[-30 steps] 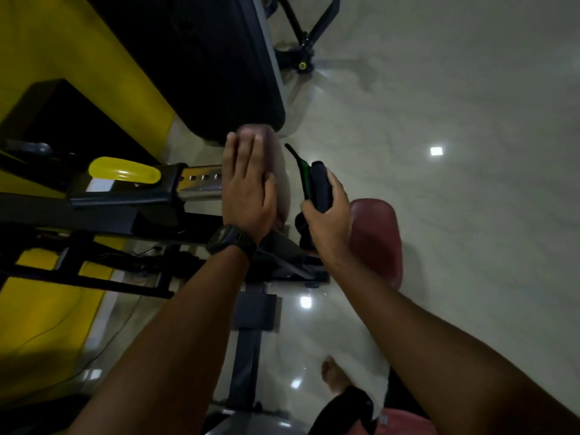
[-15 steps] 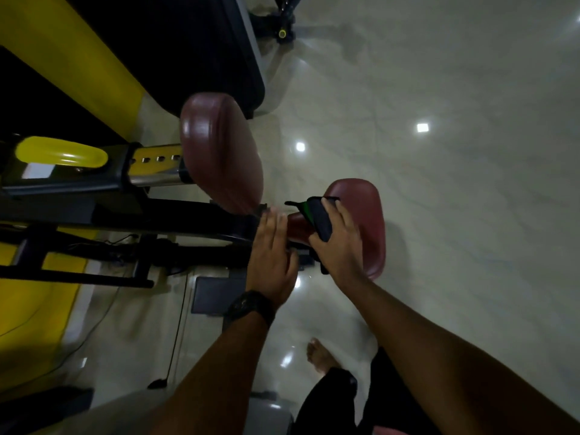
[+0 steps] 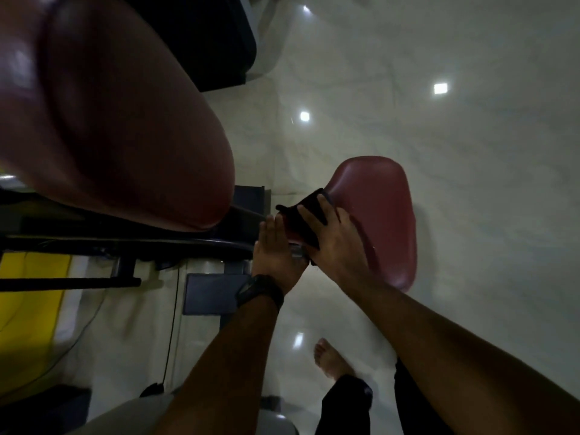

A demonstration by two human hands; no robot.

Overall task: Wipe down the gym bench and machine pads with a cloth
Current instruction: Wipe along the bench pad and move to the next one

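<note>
A dark red seat pad [image 3: 387,215] of the machine sits low at centre right. A dark cloth [image 3: 309,218] lies on the pad's near left edge, pressed there by my right hand [image 3: 334,243] with fingers spread flat over it. Just left of that, my left hand [image 3: 276,252], a black watch on its wrist, rests with straight fingers against the pad's left side. A larger dark red back pad [image 3: 119,127] looms close at upper left, blurred.
The black machine frame [image 3: 125,243] runs from the left under the big pad. A black padded block [image 3: 213,36] stands at top centre. A yellow strip [image 3: 28,296] lies at left, a cable [image 3: 171,324] trails over the glossy pale floor, and my bare foot [image 3: 329,359] shows below.
The view has dropped closer to the machine. Both hands came down from the upper pad to the lower seat pad, and the cloth now lies flat against it under my right hand.
</note>
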